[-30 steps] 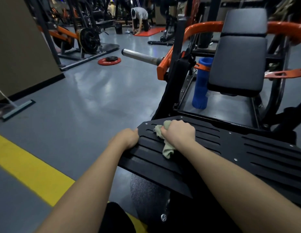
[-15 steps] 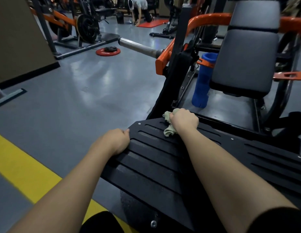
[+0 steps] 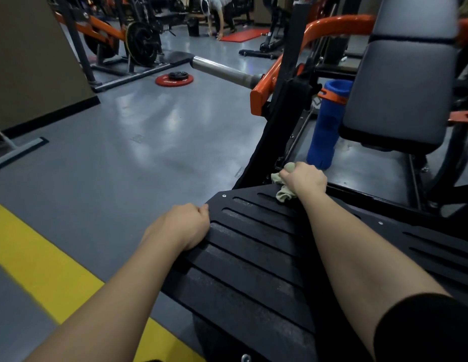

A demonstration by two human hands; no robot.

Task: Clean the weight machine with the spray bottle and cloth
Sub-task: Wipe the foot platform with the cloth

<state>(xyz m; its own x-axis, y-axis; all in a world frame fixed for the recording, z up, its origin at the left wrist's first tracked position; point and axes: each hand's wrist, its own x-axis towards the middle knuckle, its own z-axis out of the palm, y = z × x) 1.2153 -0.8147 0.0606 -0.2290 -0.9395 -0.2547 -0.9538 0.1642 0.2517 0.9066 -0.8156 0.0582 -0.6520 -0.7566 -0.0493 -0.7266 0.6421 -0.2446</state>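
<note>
A black ribbed footplate (image 3: 253,257) of the weight machine slopes across the lower middle. My right hand (image 3: 304,180) grips a pale green cloth (image 3: 282,193) at the plate's far top edge. My left hand (image 3: 187,226) curls over the plate's left edge and grips it. Behind the plate stand the machine's grey padded seat (image 3: 400,95) and its orange frame (image 3: 264,95). No spray bottle is in sight.
A blue foam roller (image 3: 327,126) stands inside the machine's base, just beyond my right hand. A steel weight sleeve (image 3: 222,70) juts left. A red plate (image 3: 174,79) lies on the grey floor, a yellow line (image 3: 45,273) runs at lower left, a mop head (image 3: 18,152) at left. A person bends over at the back.
My right hand has slid the cloth up the footplate from its near-left part to the far top edge. My left hand kept its grip on the left edge.
</note>
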